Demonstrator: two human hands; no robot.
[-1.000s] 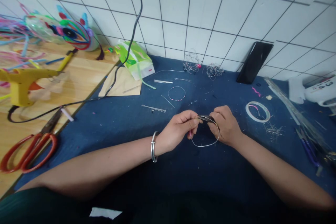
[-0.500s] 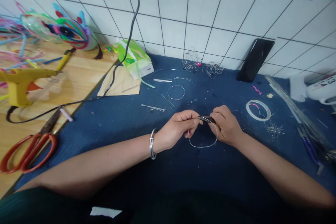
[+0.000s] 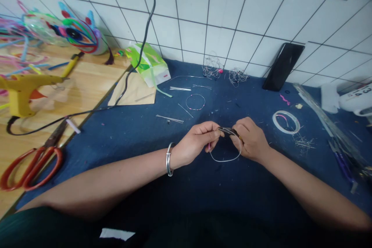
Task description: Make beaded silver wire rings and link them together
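Note:
Between finger and thumb, my left hand pinches a loop of thin silvery wire that hangs below both hands. A bit of pink shows on the loop beside my left fingers. My right hand is closed around dark-nosed pliers, whose handles are mostly covered by the palm. The plier tips meet the wire at my left fingertips; whether they clamp it I cannot tell. Behind the hands, a finished-looking wire ring with small pink beads lies flat on the blue cloth.
Short wire pieces and tangled wire lie beyond the hands. To the right are a white tape-like ring, a black phone and purple-handled pliers. Orange scissors and a yellow glue gun are at left, with a black cord.
Hardly anything differs. Both hands keep their hold, and the wire loop's lower edge has shifted very slightly upward.

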